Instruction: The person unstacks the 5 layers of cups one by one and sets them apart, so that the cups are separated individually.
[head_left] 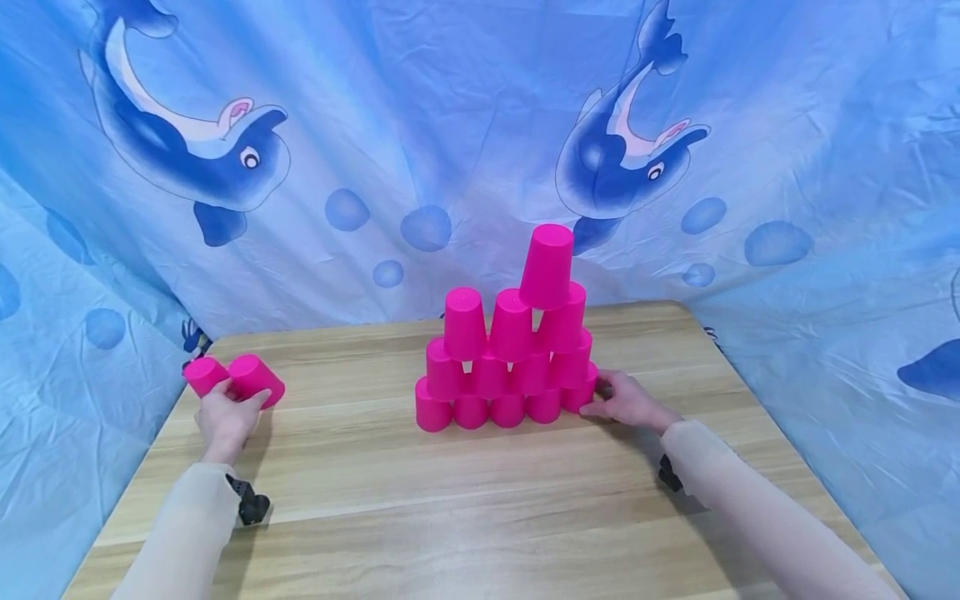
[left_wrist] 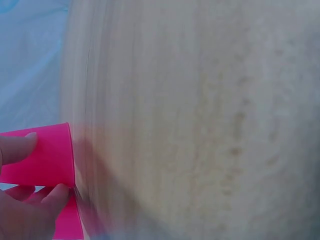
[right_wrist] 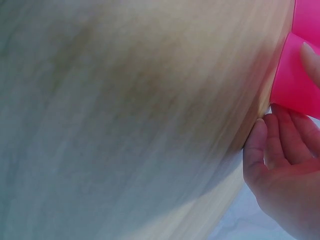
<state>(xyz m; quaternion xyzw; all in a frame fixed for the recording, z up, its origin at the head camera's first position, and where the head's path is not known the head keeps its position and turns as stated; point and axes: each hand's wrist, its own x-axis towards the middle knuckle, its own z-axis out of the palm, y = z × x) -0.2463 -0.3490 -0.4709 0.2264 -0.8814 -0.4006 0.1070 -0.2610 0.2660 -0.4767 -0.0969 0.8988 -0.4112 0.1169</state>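
Observation:
Pink cups stand upside down in a stepped stack, several in each of the two lower rows, three in the third. A single top cup [head_left: 547,267] sits at the right of the third row. My right hand [head_left: 622,400] holds the bottom row's right-end cup [right_wrist: 297,75] between thumb and fingers. Over at the left, my left hand [head_left: 227,417] grips one pink cup [head_left: 257,381], its thumb on one side and fingers on the other. Another pink cup [head_left: 204,376] stands close beside that one, the fingers between the two.
All the cups stand on a wood-grain table [head_left: 420,517]. Behind it and along both sides hangs a blue curtain [head_left: 465,125] with dolphins printed on it. The two left cups are near the table's far left corner.

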